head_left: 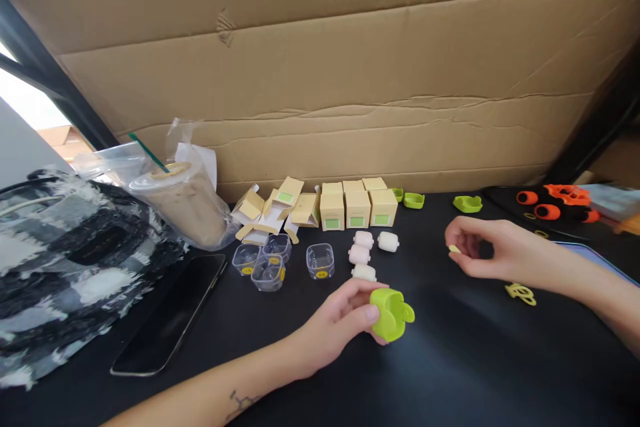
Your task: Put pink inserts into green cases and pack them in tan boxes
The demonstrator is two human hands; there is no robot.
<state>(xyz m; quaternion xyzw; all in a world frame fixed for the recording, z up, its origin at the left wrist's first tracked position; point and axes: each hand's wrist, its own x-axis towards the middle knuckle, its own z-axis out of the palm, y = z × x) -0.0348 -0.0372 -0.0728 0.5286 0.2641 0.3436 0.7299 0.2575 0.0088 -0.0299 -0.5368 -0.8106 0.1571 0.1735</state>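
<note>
My left hand (350, 312) grips a lime-green silicone case (391, 315), thumb on its near side, with the hollow and a small tab facing right. To the right, raised above the black table, my right hand (475, 247) pinches a small pale-yellow piece (454, 249) between thumb and fingertips; most of that piece is covered. Just beyond my left hand lie several small white and pale-pink earbud-style cases (360, 254). Yellow loops (521, 293) rest under my right wrist. More green case parts (467, 204) lie farther back.
Small cardboard boxes (357, 209) stand at the back, beside opened ones (280, 207). Clear plastic cups (320, 261) sit left of centre. A phone (170, 313), a bagged iced drink (180, 197) and black-white fabric (75, 280) occupy the left. Orange parts (567, 195) lie back right.
</note>
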